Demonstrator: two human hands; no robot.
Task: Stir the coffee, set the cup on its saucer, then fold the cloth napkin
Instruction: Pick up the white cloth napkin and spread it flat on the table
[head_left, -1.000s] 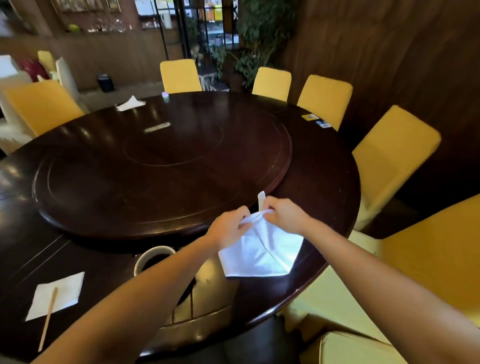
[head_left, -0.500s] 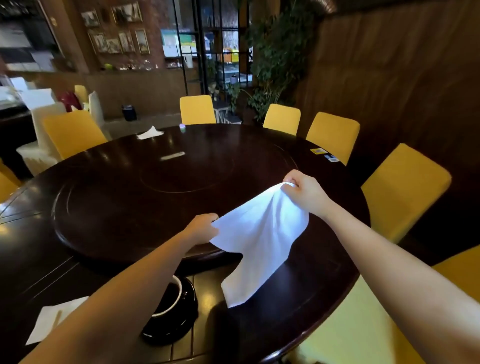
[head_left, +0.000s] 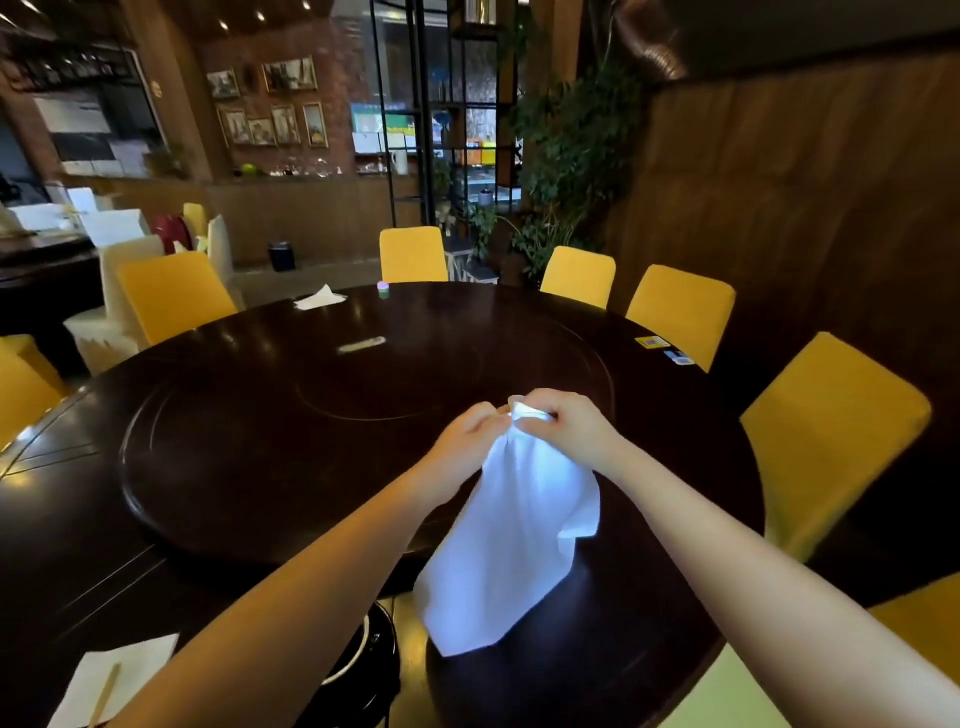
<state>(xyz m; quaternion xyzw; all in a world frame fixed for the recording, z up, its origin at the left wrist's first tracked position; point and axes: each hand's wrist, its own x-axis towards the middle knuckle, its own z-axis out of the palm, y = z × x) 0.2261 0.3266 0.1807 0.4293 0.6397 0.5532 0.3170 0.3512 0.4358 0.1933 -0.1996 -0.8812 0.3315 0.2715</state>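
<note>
A white cloth napkin hangs in the air above the near edge of the dark round table. My left hand and my right hand meet at its top, both pinching the upper corners together, so the cloth droops doubled below them. The coffee cup stands on its black saucer near the front edge, mostly hidden under my left forearm. Only part of the cup's white rim shows.
A paper napkin with a wooden stirrer on it lies at the front left. A raised turntable fills the table's middle. Yellow chairs ring the table. Another white napkin lies at the far side.
My hands had spread the napkin wide in the air half a second ago; now they have come together, bringing its top corners to meet. The view has tilted upward.
</note>
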